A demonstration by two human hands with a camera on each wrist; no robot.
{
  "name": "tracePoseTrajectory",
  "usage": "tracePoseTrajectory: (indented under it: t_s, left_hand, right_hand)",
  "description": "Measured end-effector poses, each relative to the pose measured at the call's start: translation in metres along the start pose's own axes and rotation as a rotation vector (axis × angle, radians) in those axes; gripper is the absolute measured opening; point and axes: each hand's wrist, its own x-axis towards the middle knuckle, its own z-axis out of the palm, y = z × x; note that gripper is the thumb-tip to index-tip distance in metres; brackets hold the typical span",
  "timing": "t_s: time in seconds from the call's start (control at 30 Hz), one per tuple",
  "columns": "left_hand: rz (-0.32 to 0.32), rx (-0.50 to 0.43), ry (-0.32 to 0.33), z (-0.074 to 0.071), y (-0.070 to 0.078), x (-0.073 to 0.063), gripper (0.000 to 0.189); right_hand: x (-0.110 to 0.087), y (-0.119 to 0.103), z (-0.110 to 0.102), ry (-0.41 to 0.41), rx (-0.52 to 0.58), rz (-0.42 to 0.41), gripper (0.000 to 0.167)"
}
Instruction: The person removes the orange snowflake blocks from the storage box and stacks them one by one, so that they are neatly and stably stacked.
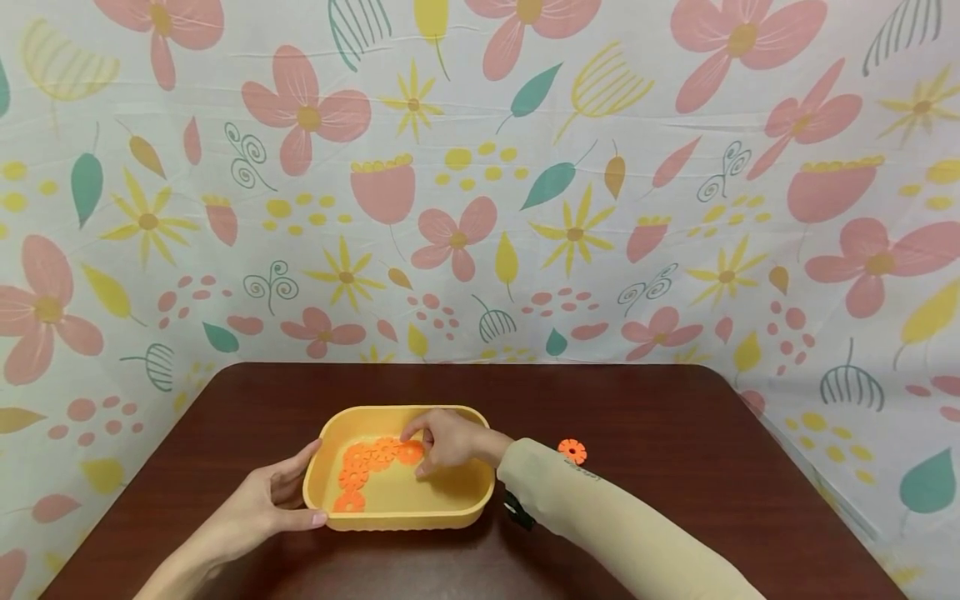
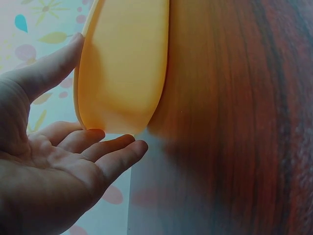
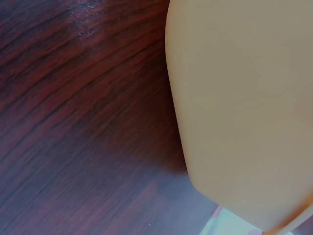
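In the head view a yellow rectangular tray (image 1: 405, 521) with rounded corners sits on the table, several orange snowflake-shaped plastic discs (image 1: 353, 477) along its left and back parts. My left hand (image 1: 258, 508) holds the tray's left end, thumb on the front rim, fingers at the side; the left wrist view shows fingertips against the end wall (image 2: 120, 115). Inside the tray is my right hand (image 1: 450, 439), its index finger and thumb spread apart beside an orange disc (image 1: 410, 452). In the right wrist view the tray's outer wall (image 3: 244, 98) hides that hand.
One orange disc (image 1: 572, 452) lies on the dark brown wooden table (image 1: 637, 400), right of the tray and just beyond my right sleeve (image 1: 600, 508). Behind the table hangs a flower-patterned cloth (image 1: 465, 333). A black strap (image 1: 517, 511) shows under the right wrist.
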Motion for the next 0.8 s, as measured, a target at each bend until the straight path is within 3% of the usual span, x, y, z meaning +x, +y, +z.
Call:
tracePoseTrajectory:
  t_s: [0.2, 0.43, 0.63, 0.8]
  left_hand:
    - [0.003, 0.001, 0.000, 0.0000, -0.0010, -0.0001, 0.103]
    - [-0.005, 0.008, 0.000, 0.0009, -0.0005, 0.0000, 0.102]
    - [0.010, 0.001, -0.005, -0.0002, -0.0005, 0.0002, 0.102]
    - [0.003, 0.008, -0.001, -0.0002, -0.0002, -0.0002, 0.102]
  right_hand:
    - [0.0011, 0.0019, 0.0022, -0.003, -0.016, 0.030, 0.049]
    - [0.0004, 0.0027, 0.0035, -0.028, -0.011, -0.005, 0.043]
    - [-0.0004, 0.0004, 0.0030, -0.027, -0.026, -0.001, 0.049]
    - [-0.0016, -0.0029, 0.0057, -0.022, -0.060, 0.015, 0.039]
